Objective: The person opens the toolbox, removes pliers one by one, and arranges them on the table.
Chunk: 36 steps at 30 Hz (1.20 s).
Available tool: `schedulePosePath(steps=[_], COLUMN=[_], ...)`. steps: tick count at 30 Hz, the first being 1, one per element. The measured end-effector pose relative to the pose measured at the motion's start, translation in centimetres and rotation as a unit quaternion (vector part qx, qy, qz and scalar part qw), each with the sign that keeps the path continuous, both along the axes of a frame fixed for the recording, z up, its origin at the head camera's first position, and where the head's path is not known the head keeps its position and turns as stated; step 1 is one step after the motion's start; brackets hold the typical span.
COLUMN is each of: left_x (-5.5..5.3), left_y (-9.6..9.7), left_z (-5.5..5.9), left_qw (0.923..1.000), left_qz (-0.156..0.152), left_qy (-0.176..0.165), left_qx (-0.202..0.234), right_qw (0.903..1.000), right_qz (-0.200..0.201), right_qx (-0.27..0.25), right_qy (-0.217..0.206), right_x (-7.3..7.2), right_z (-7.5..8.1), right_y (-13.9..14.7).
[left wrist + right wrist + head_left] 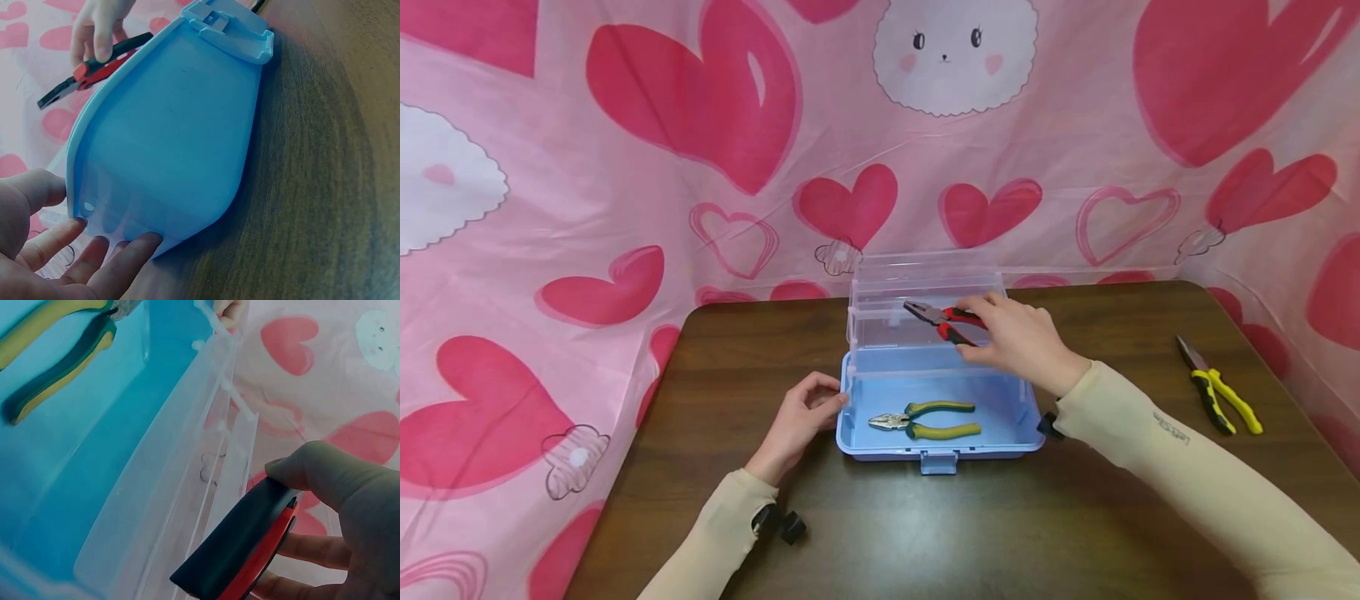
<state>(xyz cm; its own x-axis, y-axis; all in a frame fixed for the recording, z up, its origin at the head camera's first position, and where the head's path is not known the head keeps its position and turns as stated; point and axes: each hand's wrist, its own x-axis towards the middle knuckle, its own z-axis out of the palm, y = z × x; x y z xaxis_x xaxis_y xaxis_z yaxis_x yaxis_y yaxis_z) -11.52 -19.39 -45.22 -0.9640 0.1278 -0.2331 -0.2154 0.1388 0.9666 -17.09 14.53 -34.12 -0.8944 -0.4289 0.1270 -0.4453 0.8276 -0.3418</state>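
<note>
Closest is the pale left sleeve (718, 525), with the left hand (801, 423) touching the blue box (1003, 410), fingers loose. Over the box are red-black pliers (934, 316), their handles (953, 335) pinched by the right hand (1018, 333). They look heavy and hard; the rubbery-looking handles seem best to hold. Writing (1171, 427) on the right sleeve (1195, 467) is too small to read.

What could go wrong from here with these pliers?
The red-and-black pliers, held by their handles in the right grip, could slip and drop.
Lowered carelessly, they might knock the green-handled pliers lying in the blue box.
The clear lid stands raised nearby; a bump might swing it down.
</note>
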Motion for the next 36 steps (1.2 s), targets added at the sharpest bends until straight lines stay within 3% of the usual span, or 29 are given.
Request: schedulePosePath(steps=[11, 36], left_x=[0.1, 0.0], left_y=[-0.1, -0.4], left_z=[0.0, -0.2], left_qw=[1.0, 0.9998], left_qz=[0.0, -0.012], left_qy=[0.005, 0.013], left_qx=[-0.004, 0.0], right_qw=[0.999, 0.987], right_qz=[-0.04, -0.125], right_qx=[0.015, 0.05], right_qy=[-0.013, -0.089], right_x=[1.3, 4.2], right_z=[-0.1, -3.5], right_y=[3.9, 12.2])
